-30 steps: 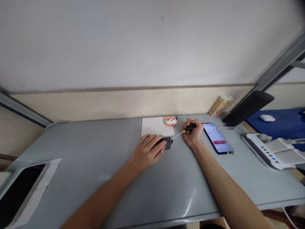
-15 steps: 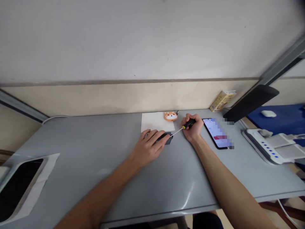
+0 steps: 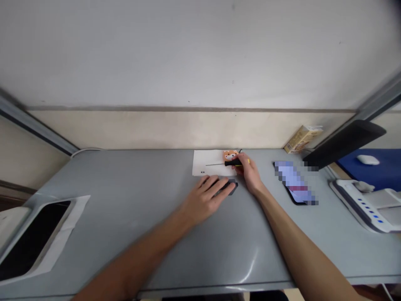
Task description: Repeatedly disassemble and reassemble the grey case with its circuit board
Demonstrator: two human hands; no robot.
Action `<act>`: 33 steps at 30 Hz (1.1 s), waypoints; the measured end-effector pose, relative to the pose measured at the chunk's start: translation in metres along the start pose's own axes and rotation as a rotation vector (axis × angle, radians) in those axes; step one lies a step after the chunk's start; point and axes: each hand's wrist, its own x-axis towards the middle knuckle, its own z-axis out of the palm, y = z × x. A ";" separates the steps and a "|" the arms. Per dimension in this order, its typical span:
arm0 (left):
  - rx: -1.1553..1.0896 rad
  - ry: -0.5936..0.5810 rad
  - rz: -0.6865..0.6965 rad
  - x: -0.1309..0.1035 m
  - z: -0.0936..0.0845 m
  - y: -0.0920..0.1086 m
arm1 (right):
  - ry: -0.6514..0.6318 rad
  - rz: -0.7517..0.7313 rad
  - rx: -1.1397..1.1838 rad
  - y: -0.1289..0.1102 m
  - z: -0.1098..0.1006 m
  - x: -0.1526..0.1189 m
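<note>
Writing first: the carton [image 3: 303,139] at the back right carries print too small to read; the screen of the phone [image 3: 295,186] is partly pixelated, its text illegible. The power strip [image 3: 350,193] shows a row of blue squares.

Screwdriver [image 3: 235,162]: above the white paper [image 3: 199,159], black handle with yellow at the butt. Shaft points left, long axis nearly parallel to the tabletop's [image 3: 140,188] back edge. Tip near two small dark specks [image 3: 202,172] on the paper.

Right hand [image 3: 249,171]: fingers clamped on the handle, just beside an orange-and-white animal-face item [image 3: 231,155]. Left hand [image 3: 206,198]: fingers spread over a dark grey device [image 3: 232,188], mostly hidden, in front of the paper; cannot tell how tightly they close.

Tabletop grey and glossy, light streaked near the front edge. Far left, a black-faced slab [image 3: 34,240] over white sheets [image 3: 70,228]. Wall [image 3: 175,129] behind: cream band below, grey-white above. Beyond the right end, a blue surface [image 3: 351,165].
</note>
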 end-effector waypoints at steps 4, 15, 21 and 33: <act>-0.027 0.031 0.037 -0.002 0.002 0.005 | -0.098 -0.013 -0.122 -0.002 0.001 -0.004; -0.314 0.006 -0.023 -0.003 -0.004 -0.015 | 0.006 0.052 0.094 0.004 -0.005 0.002; -0.675 -0.022 -0.370 -0.005 0.001 -0.026 | 0.189 0.108 0.509 -0.001 -0.014 0.011; -0.635 -0.202 -0.598 -0.009 0.018 -0.028 | 0.245 0.103 0.638 -0.001 -0.018 0.015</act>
